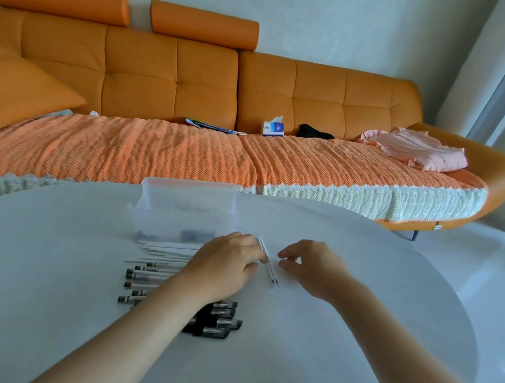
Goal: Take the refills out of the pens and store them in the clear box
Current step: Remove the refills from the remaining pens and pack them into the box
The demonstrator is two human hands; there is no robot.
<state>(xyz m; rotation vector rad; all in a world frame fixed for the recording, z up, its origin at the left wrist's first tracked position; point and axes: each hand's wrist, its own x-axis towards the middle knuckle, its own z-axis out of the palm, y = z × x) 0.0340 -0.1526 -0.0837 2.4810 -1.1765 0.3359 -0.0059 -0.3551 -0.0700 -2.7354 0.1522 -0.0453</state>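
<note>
Two hands meet over one thin refill (271, 274) on the white surface (358, 298); the left hand (223, 266) lies palm down with its fingers (257, 248) curled, their tips and the thumb touching the refill about halfway along it; whether they pinch it or only rest on it cannot be told. The right hand (315, 267) sits just beside the refill on its other side, forefinger and thumb bent toward each other with a gap between them, holding nothing and seemingly just clear of the refill. The refill lies slanted between the two hands, its dark tip toward the person and its far end pointing at the clear box (186, 212).

The box stands on the surface just beyond the left hand, with some dark bits at its bottom; in front of it, partly under the left wrist, is a row of white tubes (169, 249); nearer the person come several pens (144, 276) with dark ends, lying side by side; a heap of black caps (217, 321) shows beside the left forearm.

Behind the surface stretches an orange sofa (169, 78); on its seat sit a tissue box (273, 128) and a folded pink cloth (416, 148).
</note>
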